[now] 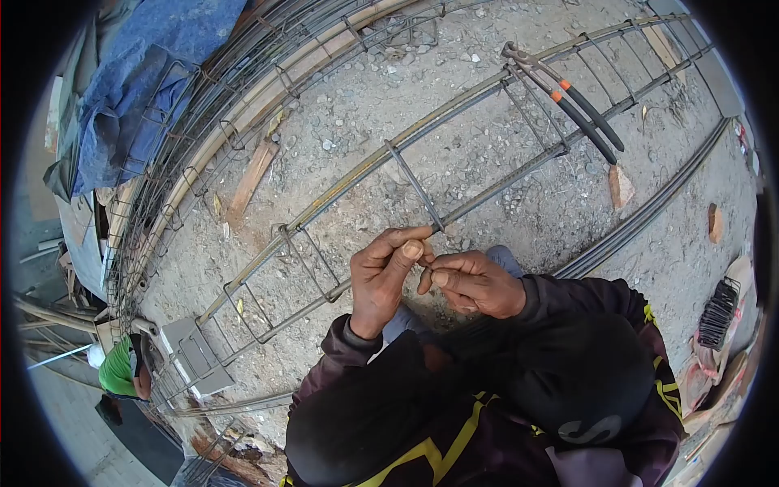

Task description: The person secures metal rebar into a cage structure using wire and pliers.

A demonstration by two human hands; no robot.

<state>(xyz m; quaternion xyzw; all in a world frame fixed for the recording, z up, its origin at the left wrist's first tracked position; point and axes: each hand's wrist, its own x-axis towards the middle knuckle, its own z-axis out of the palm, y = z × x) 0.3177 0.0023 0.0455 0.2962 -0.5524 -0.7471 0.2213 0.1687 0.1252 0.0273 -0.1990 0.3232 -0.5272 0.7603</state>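
Observation:
A long rebar cage (pixel 497 193) made of bars and bent stirrups crosses the ground in front of me. My left hand (pixel 385 272) has its thumb and forefinger pinched beside the near bar, close to the foot of a stirrup (pixel 412 183). To its right, my right hand (pixel 477 282) is also pinched, its fingertips almost meeting those of the left. Whatever lies between the fingers is too small to make out. Long-handled end-cutting nippers (pixel 581 116), with black grips and orange bands, rest across the cage at upper right.
More rebar cages (pixel 213 150) are stacked at upper left beside a blue tarp (pixel 134 97). Loose rods (pixel 621 227) run along the right. Broken bricks (pixel 621 187) and a wood piece (pixel 253 177) lie on the gravel. A person in green (pixel 120 369) is at lower left.

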